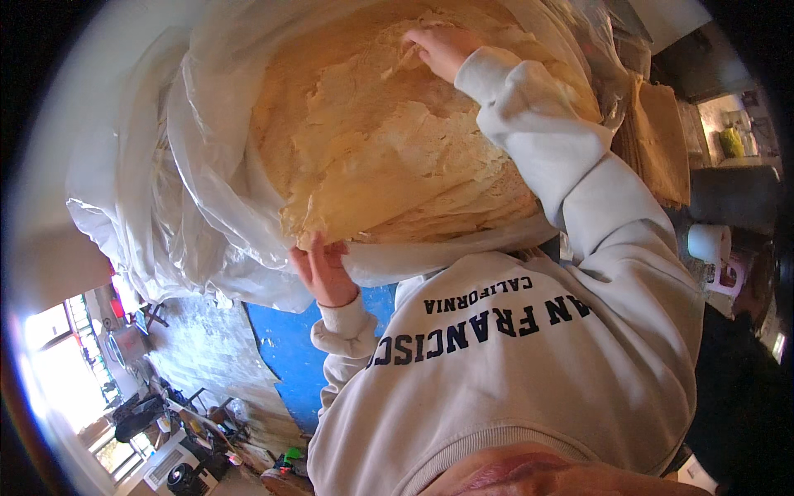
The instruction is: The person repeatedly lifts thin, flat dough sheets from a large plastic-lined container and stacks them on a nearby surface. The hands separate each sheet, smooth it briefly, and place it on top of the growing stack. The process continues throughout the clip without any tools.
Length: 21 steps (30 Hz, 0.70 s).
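Observation:
A pile of thin, wrinkled, yellowish-tan sheets [397,142] lies inside a large clear plastic bag [217,186], its material uncertain. The top layers are uneven, with ragged edges. At the pile's near left corner, my left hand [322,266] holds the edge of a sheet between thumb and fingers. Near the far side, my right hand [443,49] has its fingertips pinched together on a thin loose flap of the sheet. The bag's folds surround the pile and bunch up at the left.
Folded brown cloth [660,139] lies right of the bag. Beyond it are a white roll [709,242] and a pink-handled item [729,276]. A blue surface [288,347] shows below left; a cluttered bench [205,428] and a bright window [65,378] stand farther off.

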Tool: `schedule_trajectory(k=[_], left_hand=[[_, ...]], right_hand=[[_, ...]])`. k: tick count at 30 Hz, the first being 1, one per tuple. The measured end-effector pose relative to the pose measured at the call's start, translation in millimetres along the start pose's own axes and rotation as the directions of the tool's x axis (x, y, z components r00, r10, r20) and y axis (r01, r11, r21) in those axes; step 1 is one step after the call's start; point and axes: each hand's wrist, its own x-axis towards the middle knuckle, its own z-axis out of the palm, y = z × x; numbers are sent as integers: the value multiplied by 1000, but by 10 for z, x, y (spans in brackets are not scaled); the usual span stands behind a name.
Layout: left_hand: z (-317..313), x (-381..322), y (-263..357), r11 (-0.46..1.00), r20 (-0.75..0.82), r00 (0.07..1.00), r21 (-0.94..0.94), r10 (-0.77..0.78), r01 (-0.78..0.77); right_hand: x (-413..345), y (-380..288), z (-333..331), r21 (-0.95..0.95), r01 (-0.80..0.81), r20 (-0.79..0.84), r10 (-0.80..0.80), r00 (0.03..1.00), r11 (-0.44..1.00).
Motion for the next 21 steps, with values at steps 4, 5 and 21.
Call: schedule_trajectory(k=[4,5,21], left_hand=[[56,195,372,828,55,903,379,426,-414],[99,240,472,748,235,850,403,472,-527],[1466,1506,-647,334,602,762,685,240,-647]], right_hand=[[143,68,-108,331,-147,477,-32,878,932],[137,32,-89,428,-141,488,-98,867,892],[-1383,441,-461,197,-298,43,296,954,934]])
